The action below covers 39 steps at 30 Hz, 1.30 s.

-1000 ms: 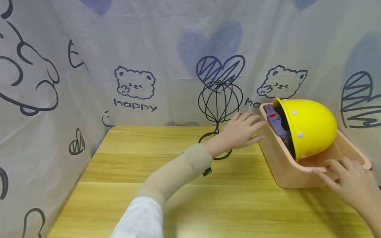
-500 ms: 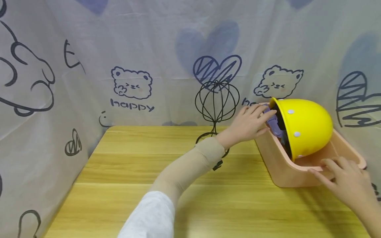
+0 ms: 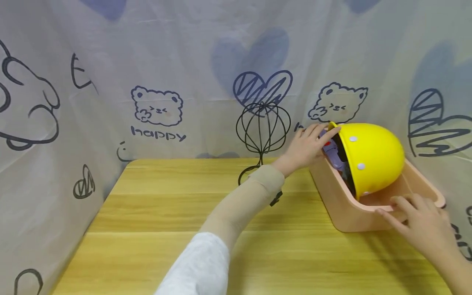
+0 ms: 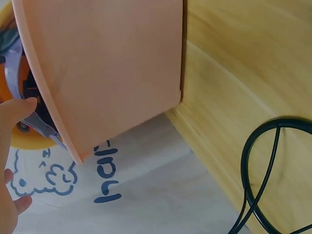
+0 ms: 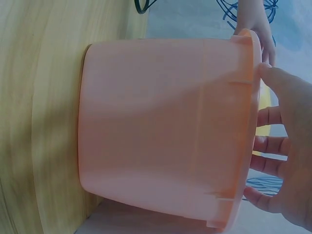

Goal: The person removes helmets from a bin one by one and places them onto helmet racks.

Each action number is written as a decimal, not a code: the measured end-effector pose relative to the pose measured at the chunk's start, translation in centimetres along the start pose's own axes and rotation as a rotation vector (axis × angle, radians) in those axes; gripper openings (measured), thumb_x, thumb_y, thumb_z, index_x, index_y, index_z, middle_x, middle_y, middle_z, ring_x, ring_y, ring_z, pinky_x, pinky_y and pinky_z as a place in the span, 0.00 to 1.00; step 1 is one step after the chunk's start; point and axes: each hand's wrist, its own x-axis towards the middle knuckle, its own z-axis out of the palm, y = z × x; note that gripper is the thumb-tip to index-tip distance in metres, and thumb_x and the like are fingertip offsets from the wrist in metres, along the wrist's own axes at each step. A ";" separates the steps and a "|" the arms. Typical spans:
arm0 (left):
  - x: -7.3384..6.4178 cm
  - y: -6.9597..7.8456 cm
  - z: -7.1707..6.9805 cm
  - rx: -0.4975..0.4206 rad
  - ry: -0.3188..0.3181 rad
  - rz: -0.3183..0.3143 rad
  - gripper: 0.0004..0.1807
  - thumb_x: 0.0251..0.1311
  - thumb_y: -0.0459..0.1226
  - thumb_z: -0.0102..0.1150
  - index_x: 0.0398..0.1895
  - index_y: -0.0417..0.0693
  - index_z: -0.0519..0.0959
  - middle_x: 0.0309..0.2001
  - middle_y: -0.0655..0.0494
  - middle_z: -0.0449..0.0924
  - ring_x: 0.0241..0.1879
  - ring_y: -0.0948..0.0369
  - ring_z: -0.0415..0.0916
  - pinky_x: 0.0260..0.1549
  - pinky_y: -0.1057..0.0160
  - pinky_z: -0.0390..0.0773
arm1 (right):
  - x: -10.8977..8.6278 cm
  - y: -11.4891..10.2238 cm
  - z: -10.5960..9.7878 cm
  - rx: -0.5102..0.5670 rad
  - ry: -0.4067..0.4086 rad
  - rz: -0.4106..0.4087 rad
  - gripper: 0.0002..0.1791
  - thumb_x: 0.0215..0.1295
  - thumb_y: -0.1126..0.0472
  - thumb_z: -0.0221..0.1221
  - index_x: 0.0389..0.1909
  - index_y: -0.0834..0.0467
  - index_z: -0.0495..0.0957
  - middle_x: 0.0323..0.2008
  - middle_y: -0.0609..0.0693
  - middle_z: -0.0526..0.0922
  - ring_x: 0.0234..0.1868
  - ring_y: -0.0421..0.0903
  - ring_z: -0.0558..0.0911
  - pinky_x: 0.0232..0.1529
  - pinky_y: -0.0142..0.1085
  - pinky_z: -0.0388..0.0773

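Observation:
A yellow hard hat [image 3: 376, 157] lies on its side in a pink plastic bin [image 3: 354, 219], its opening turned left. Its purple strap with a red button [image 3: 333, 153] shows inside the brim. My left hand [image 3: 304, 147] is at the brim, fingers extended, one fingertip right at the top edge. In the left wrist view the thumb [image 4: 24, 107] overlaps the purple strap. My right hand [image 3: 424, 219] holds the bin's near rim, fingers bent over it and thumb at the outer side. In the right wrist view those fingers [image 5: 270, 146] line the rim.
A black wire stand [image 3: 262, 131] with a balloon-shaped top stands behind my left forearm, its round base partly hidden. The wooden table [image 3: 155, 213] extends to the left. A printed cloth [image 3: 206, 61] hangs at the back and left.
My left hand has moved right, from beside the bin to the hard hat's brim. The right hand stays at the bin's rim. The head view has shifted slightly.

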 end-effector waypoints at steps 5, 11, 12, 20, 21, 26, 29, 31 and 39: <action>0.6 -0.2 0.5 0.015 0.013 0.006 0.50 0.62 0.59 0.55 0.78 0.69 0.34 0.78 0.56 0.45 0.74 0.57 0.51 0.67 0.52 0.66 | -0.1 -0.1 0.1 0.005 0.008 0.003 0.31 0.61 0.36 0.60 0.45 0.62 0.75 0.47 0.67 0.71 0.48 0.68 0.67 0.48 0.74 0.58; 1.1 -0.1 0.9 -0.006 -0.010 -0.008 0.51 0.61 0.59 0.57 0.78 0.71 0.34 0.78 0.57 0.42 0.74 0.56 0.52 0.66 0.52 0.67 | -0.3 -0.3 0.3 0.003 0.016 -0.011 0.31 0.60 0.36 0.60 0.44 0.62 0.75 0.46 0.66 0.71 0.47 0.68 0.67 0.47 0.73 0.59; 1.2 -0.1 0.9 -0.009 -0.013 -0.009 0.51 0.60 0.60 0.57 0.77 0.72 0.35 0.79 0.57 0.42 0.74 0.56 0.52 0.66 0.52 0.67 | -0.3 -0.3 0.3 0.004 0.018 -0.009 0.30 0.60 0.37 0.61 0.44 0.61 0.74 0.47 0.66 0.70 0.48 0.68 0.67 0.47 0.73 0.59; 0.6 0.1 0.5 -0.039 0.001 0.091 0.48 0.59 0.61 0.58 0.77 0.70 0.44 0.79 0.62 0.39 0.76 0.57 0.46 0.67 0.52 0.66 | -0.6 -0.1 0.5 -0.001 0.021 0.001 0.33 0.60 0.34 0.59 0.46 0.63 0.74 0.49 0.68 0.69 0.51 0.69 0.66 0.48 0.73 0.58; 0.5 0.1 0.4 -0.036 0.012 0.113 0.48 0.58 0.61 0.58 0.77 0.69 0.46 0.79 0.62 0.41 0.76 0.57 0.46 0.67 0.52 0.66 | -0.6 -0.2 0.5 0.001 0.018 0.005 0.33 0.61 0.35 0.59 0.46 0.63 0.74 0.49 0.67 0.69 0.51 0.69 0.66 0.48 0.73 0.58; 0.1 0.3 -0.1 0.009 0.064 0.229 0.49 0.55 0.65 0.58 0.76 0.62 0.52 0.78 0.61 0.48 0.77 0.57 0.46 0.71 0.55 0.60 | -0.4 -0.3 0.7 0.016 -0.023 0.034 0.34 0.61 0.34 0.58 0.46 0.62 0.73 0.50 0.68 0.68 0.51 0.69 0.63 0.51 0.74 0.55; 0.1 0.4 -0.2 0.001 0.100 0.297 0.48 0.53 0.66 0.58 0.75 0.59 0.57 0.77 0.57 0.53 0.77 0.55 0.46 0.74 0.56 0.54 | -0.3 -0.3 0.7 0.020 -0.024 0.032 0.34 0.61 0.33 0.57 0.46 0.62 0.73 0.50 0.68 0.68 0.51 0.69 0.64 0.50 0.73 0.55; 0.3 0.5 -0.3 -0.016 0.132 0.335 0.48 0.51 0.67 0.58 0.73 0.57 0.60 0.75 0.54 0.57 0.77 0.54 0.48 0.74 0.56 0.54 | -0.3 -0.2 0.6 0.022 -0.005 0.017 0.33 0.61 0.34 0.58 0.46 0.61 0.74 0.48 0.67 0.69 0.49 0.69 0.65 0.48 0.73 0.57; 0.6 0.8 -0.9 -0.020 0.175 0.446 0.45 0.52 0.67 0.56 0.70 0.57 0.65 0.72 0.48 0.60 0.73 0.53 0.54 0.73 0.57 0.54 | -0.2 0.0 0.3 0.013 -0.001 0.018 0.33 0.62 0.33 0.56 0.45 0.61 0.73 0.45 0.67 0.68 0.47 0.69 0.66 0.46 0.73 0.58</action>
